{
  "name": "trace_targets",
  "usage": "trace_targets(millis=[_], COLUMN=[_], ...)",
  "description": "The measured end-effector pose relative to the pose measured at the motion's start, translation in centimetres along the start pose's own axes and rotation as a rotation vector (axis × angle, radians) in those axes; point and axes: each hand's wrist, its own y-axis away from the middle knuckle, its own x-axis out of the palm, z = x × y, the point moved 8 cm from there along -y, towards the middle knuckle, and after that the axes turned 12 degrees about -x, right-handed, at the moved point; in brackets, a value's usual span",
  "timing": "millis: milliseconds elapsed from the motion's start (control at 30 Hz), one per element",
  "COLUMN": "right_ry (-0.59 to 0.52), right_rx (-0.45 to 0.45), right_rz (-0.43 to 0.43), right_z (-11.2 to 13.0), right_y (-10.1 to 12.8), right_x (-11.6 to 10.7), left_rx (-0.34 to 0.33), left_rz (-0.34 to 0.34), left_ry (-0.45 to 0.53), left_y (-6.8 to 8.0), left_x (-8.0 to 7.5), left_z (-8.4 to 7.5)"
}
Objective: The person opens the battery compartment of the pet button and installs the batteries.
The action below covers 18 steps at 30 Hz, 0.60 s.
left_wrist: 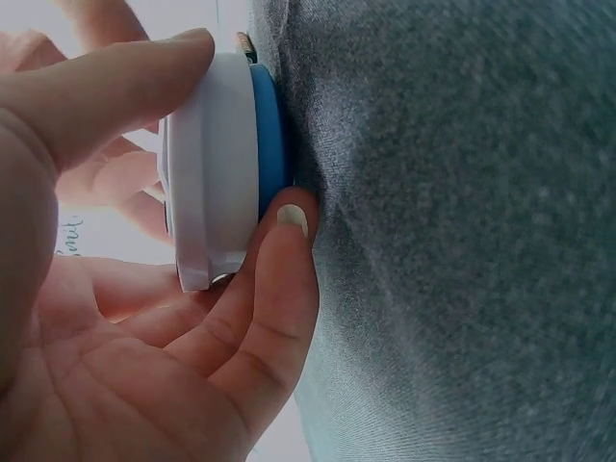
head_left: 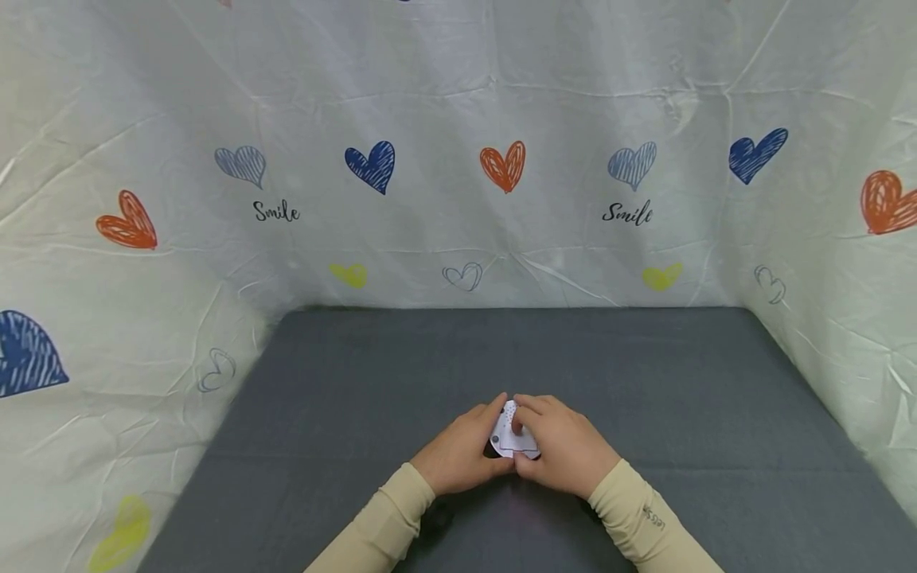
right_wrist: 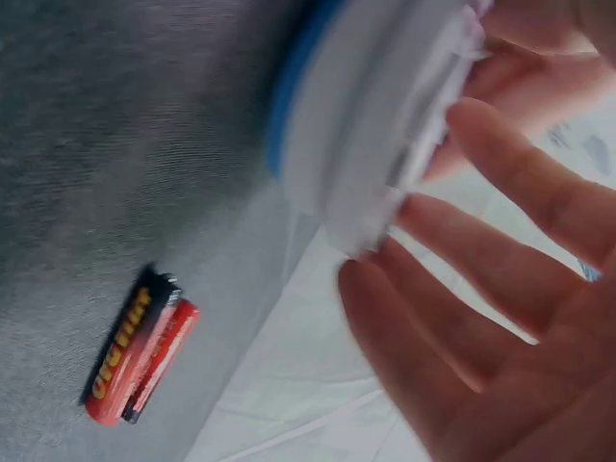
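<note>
I am holding a small white device (head_left: 512,434) between both hands, low over the grey tabletop (head_left: 645,374) near its front edge. My left hand (head_left: 462,454) is gripping it from its side: in the left wrist view my thumb is lying across the white casing (left_wrist: 207,173) and a finger (left_wrist: 279,260) is curling up against its blue base (left_wrist: 269,135), so these fingers are clamped on the device. The blue face is pointing toward the cloth and seems to be touching it, though I cannot be sure from this angle. My right hand (head_left: 566,446) is closing over the other side in the head view; in the right wrist view its fingers (right_wrist: 500,250) are looking spread and fairly straight beside the white edge (right_wrist: 375,125), and that picture is blurred, so I cannot tell whether they are really gripping. Two red and black batteries (right_wrist: 140,351) are lying together on the cloth close by. From the head view my hands are covering most of the device, and the batteries are hidden there.
</note>
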Motion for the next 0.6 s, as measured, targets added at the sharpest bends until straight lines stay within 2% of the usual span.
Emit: trace_targets(millis=[167, 300, 600], right_ry=[-0.092, -0.092, -0.063], right_rx=[0.030, -0.011, -0.113], right_rz=[0.042, 0.038, -0.033], right_z=[-0.46, -0.27, 0.52], right_y=[0.05, -0.07, -0.13], right_x=[-0.20, -0.36, -0.78], left_rx=[-0.004, -0.001, -0.016], left_rz=[-0.002, -0.008, 0.013], left_ry=[0.003, 0.002, 0.026], left_y=[0.00, 0.04, 0.17], left_x=[-0.08, -0.14, -0.08], left_z=[0.03, -0.02, -0.02])
